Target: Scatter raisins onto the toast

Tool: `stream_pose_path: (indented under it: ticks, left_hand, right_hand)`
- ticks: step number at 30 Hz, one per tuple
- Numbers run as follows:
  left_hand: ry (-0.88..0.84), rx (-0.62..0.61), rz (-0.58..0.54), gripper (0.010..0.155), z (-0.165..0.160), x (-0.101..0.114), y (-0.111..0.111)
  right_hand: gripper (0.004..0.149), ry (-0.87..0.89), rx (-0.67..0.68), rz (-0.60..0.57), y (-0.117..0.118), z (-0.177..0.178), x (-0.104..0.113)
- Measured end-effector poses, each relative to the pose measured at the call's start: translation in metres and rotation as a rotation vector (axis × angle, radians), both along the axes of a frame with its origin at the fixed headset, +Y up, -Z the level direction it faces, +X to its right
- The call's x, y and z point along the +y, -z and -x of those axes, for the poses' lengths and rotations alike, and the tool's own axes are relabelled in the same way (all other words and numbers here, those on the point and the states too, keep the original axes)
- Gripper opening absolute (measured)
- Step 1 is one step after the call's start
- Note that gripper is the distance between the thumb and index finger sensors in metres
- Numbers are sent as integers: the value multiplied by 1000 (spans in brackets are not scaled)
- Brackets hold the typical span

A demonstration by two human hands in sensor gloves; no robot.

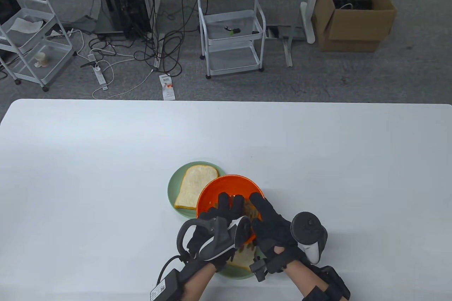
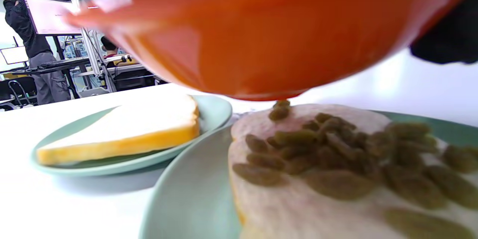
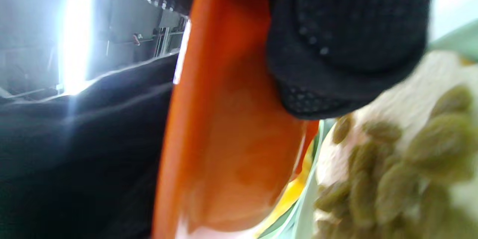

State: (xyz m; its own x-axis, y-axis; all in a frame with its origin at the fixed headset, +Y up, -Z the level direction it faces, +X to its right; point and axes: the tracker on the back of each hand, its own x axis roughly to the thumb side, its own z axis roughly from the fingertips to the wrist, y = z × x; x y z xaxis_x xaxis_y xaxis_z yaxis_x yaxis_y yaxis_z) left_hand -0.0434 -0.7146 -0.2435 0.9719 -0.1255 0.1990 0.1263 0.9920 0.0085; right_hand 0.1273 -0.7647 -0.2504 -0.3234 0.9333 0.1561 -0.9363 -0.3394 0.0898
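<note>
An orange bowl (image 1: 229, 186) is tilted above a green plate (image 1: 240, 273) at the table's near edge. My left hand (image 1: 226, 209) grips the bowl from its near side, fingers over the rim. My right hand (image 1: 263, 209) reaches into the bowl with fingers stretched over the raisins (image 1: 251, 209). In the left wrist view the bowl (image 2: 261, 26) hangs over a toast slice (image 2: 298, 201) covered with raisins (image 2: 336, 149). In the right wrist view a gloved finger (image 3: 336, 44) lies against the bowl (image 3: 224, 119), above raisins (image 3: 392, 175) on the toast.
A second green plate (image 1: 174, 181) with a plain toast slice (image 1: 196, 186) stands just behind and left of the bowl, touching the near plate; it also shows in the left wrist view (image 2: 123, 130). The white table (image 1: 106, 174) spreads around both plates.
</note>
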Motion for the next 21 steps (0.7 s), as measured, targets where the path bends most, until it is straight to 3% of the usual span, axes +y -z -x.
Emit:
stream_pose_path:
  ticks: [8, 11, 21]
  left_hand:
    - [-29, -10, 49, 63, -6, -1, 5]
    - [-46, -51, 5, 52, -12, -1, 6]
    - [-156, -73, 1, 49, 0, -3, 17]
  right_hand:
    - [60, 7, 11, 23, -7, 10, -2]
    - [59, 31, -1, 35, -5, 8, -4]
    - [60, -7, 15, 74, 0, 5, -5]
